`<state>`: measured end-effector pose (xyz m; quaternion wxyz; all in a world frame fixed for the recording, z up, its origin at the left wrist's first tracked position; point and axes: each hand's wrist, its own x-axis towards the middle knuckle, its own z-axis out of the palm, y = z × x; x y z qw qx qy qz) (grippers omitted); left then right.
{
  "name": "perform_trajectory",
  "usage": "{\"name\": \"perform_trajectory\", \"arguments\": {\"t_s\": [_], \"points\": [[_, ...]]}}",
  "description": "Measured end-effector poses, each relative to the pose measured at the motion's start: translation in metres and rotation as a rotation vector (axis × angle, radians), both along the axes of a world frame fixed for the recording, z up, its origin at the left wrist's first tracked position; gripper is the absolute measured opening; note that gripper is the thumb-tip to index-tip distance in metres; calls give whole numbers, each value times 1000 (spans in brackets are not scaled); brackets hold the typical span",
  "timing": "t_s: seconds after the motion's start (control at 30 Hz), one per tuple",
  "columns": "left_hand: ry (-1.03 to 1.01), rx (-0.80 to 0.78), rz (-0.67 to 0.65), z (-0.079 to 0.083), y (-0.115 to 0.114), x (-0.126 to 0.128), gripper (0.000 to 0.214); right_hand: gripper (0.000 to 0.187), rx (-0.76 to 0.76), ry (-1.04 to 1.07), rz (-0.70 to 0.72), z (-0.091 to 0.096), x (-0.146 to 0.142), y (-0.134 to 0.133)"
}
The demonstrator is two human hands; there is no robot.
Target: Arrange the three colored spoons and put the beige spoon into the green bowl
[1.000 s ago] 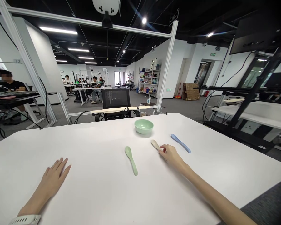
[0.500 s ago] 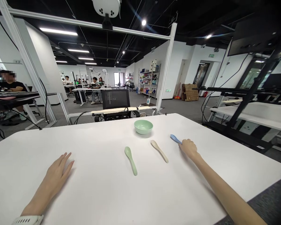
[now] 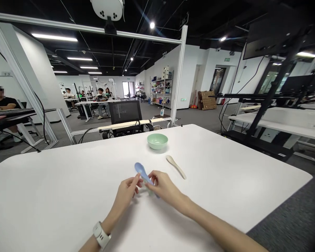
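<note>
A blue spoon (image 3: 141,170) is tilted above the white table, its bowl pointing away and to the left. My right hand (image 3: 164,185) pinches its handle between thumb and fingers. Close against the spoon's left side is my left hand (image 3: 128,189), fingers loosely bent and apart; its fingertips reach the spoon's neck, and whether they touch it is hard to make out. Under the blue spoon and between my hands shows a bit of the green spoon (image 3: 150,192), mostly hidden. To the right lies a beige spoon (image 3: 177,167). Behind the spoons stands a green bowl (image 3: 157,141).
The white table (image 3: 68,182) has rounded corners. Past its far edge are a metal frame (image 3: 180,73) and a black mesh chair (image 3: 126,112). Several people sit at desks in the background; one person (image 3: 1,99) is at the left edge.
My right hand has brought the blue spoon leftward from the table's right side to over the green spoon. My left hand has moved right to meet it. The view has shifted slightly right.
</note>
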<state>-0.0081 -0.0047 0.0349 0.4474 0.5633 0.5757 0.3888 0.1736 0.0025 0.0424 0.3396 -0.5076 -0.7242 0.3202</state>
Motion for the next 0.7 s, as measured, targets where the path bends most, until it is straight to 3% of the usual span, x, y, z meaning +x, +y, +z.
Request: {"name": "perform_trajectory", "arguments": {"t_s": [0.13, 0.33, 0.5, 0.6, 0.7], "points": [[45, 21, 38, -10, 9, -4, 73, 30, -85, 63, 68, -4, -17, -5], [234, 2, 21, -13, 26, -26, 71, 26, 57, -149, -75, -17, -15, 14], [365, -13, 20, -14, 36, -17, 57, 24, 70, -215, -14, -33, -15, 22], [453, -27, 27, -14, 40, -6, 46, 25, 116, -163, -43, -32, 4, 31], [523, -23, 23, -12, 43, 4, 39, 25, 208, -139, -149, -26, 46, 48]]}}
